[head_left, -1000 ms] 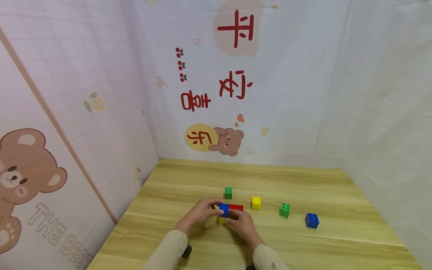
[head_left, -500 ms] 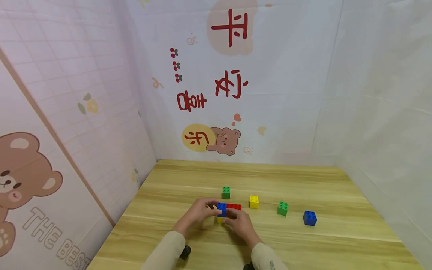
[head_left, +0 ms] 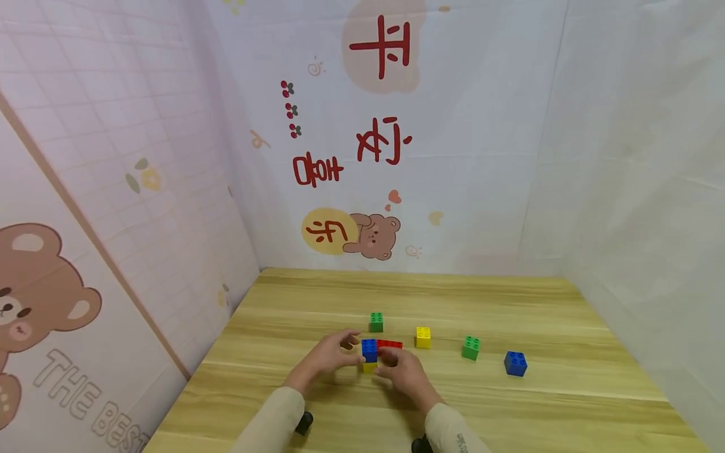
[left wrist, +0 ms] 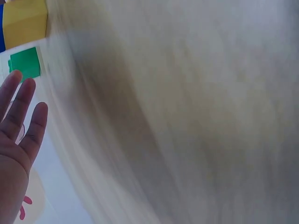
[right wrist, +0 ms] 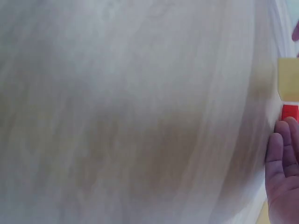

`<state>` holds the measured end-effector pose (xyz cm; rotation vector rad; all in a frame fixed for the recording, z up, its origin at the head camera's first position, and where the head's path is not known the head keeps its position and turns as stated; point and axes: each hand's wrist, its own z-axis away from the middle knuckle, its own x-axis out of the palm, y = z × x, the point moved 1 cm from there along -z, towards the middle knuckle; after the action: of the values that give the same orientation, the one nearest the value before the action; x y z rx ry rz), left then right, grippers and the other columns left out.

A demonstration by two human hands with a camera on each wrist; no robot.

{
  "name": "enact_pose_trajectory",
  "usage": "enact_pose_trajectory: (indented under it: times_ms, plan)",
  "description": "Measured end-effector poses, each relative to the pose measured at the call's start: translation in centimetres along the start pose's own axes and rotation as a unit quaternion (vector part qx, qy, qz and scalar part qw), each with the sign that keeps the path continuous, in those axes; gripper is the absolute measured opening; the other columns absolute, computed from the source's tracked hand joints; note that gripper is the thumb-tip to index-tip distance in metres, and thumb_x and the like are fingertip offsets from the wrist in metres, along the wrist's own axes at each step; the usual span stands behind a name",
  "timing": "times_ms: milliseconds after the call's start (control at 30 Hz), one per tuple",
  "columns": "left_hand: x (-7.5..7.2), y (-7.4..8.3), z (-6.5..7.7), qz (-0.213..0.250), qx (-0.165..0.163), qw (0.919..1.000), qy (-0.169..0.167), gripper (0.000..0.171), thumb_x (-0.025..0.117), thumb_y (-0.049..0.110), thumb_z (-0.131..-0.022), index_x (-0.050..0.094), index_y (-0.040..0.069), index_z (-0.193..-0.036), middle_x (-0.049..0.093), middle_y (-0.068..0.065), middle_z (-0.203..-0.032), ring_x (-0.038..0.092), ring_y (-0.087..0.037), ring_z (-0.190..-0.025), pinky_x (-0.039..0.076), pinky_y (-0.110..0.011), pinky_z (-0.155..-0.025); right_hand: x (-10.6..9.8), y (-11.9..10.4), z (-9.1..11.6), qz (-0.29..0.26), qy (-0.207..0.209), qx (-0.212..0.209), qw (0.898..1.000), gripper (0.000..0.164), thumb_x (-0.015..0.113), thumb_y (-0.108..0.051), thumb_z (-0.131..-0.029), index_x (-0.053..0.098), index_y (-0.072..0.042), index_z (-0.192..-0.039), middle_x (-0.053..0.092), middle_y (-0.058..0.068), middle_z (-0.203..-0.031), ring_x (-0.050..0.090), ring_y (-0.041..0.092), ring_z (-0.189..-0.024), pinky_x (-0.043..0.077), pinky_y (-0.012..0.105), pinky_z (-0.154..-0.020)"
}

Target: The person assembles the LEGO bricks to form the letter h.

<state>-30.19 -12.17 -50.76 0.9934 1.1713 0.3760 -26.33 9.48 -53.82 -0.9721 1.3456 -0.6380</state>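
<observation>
In the head view a blue brick [head_left: 369, 350] sits on top of a yellow brick [head_left: 369, 367], with a red brick [head_left: 391, 345] at its right. My left hand [head_left: 330, 353] is at the left of this stack, its fingers spread and loosely bent; the thumb tip is close to the blue brick. On the other side my right hand [head_left: 409, 372] lies beside the stack with relaxed fingers, partly in front of the red brick. The right wrist view has the yellow brick [right wrist: 288, 79] apart from the visible fingers. Whether the red brick joins the stack, I cannot tell.
Behind the stack stands a green brick [head_left: 376, 322]. Farther right on the wooden table [head_left: 317, 296] are a second yellow brick [head_left: 423, 338], another green brick [head_left: 471, 348] and a blue one [head_left: 515, 363]. Printed cloth walls [head_left: 481, 126] border the table at the back and sides.
My left hand has loosened from the blue brick and drawn slightly left. The right hand's fingers have eased off the stack. The head view has shifted a little.
</observation>
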Motion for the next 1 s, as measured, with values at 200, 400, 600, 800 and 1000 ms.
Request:
enact_pose_trajectory:
  times_ms: [200, 400, 600, 800, 1000]
  plan:
    - [-1.3, 0.1, -0.2, 0.005, -0.015, 0.9998, -0.009, 0.07, 0.075, 0.043, -0.087, 0.05, 0.011, -0.144, 0.056, -0.015, -0.135, 0.051, -0.035, -0.123, 0.043, -0.056, -0.099, -1.5, 0.1, 0.4, -0.025, 0.002, 0.044, 0.999, 0.044, 0.075, -0.016, -0.089, 0.063, 0.0, -0.129, 0.067, 0.015, -0.117, 0.063, 0.03, -0.103, 0.052, 0.049, -0.089]
    - [-1.9, 0.6, -0.5, 0.01, -0.017, 0.9997, -0.011, 0.07, 0.073, 0.045, -0.088, 0.05, 0.012, -0.144, 0.054, -0.017, -0.137, 0.05, -0.035, -0.125, 0.043, -0.055, -0.1, -3.2, 0.0, 0.9, -0.018, 0.014, 0.058, 0.998, 0.043, 0.074, -0.017, -0.091, 0.064, 0.0, -0.129, 0.067, 0.015, -0.117, 0.063, 0.028, -0.103, 0.052, 0.047, -0.088]
    - [-2.4, 1.8, -1.0, 0.008, -0.016, 0.9998, 0.008, 0.067, 0.072, 0.046, -0.089, 0.051, 0.013, -0.144, 0.056, -0.013, -0.136, 0.051, -0.032, -0.123, 0.044, -0.053, -0.1, -5.2, -0.2, 1.1, 0.01, 0.049, 0.058, 0.997, 0.045, 0.074, -0.018, -0.091, 0.063, 0.0, -0.131, 0.067, 0.015, -0.117, 0.064, 0.031, -0.103, 0.055, 0.044, -0.084]
    - [-3.4, 3.3, -1.5, 0.012, -0.006, 0.9994, 0.031, 0.062, 0.069, 0.043, -0.092, 0.053, 0.011, -0.142, 0.058, -0.013, -0.132, 0.053, -0.031, -0.12, 0.045, -0.051, -0.099, -6.6, -0.4, 0.7, 0.037, 0.074, 0.063, 0.995, 0.046, 0.074, -0.022, -0.091, 0.063, -0.002, -0.131, 0.068, 0.012, -0.118, 0.063, 0.03, -0.108, 0.054, 0.044, -0.087]
    - [-3.8, 4.5, -2.0, 0.006, 0.0, 0.9993, 0.037, 0.059, 0.066, 0.043, -0.094, 0.053, 0.012, -0.143, 0.057, -0.014, -0.133, 0.053, -0.029, -0.119, 0.045, -0.051, -0.099, -7.4, -1.0, 0.8, 0.035, 0.087, 0.053, 0.994, 0.045, 0.075, -0.023, -0.09, 0.065, -0.005, -0.129, 0.068, 0.012, -0.118, 0.064, 0.03, -0.107, 0.055, 0.043, -0.085]
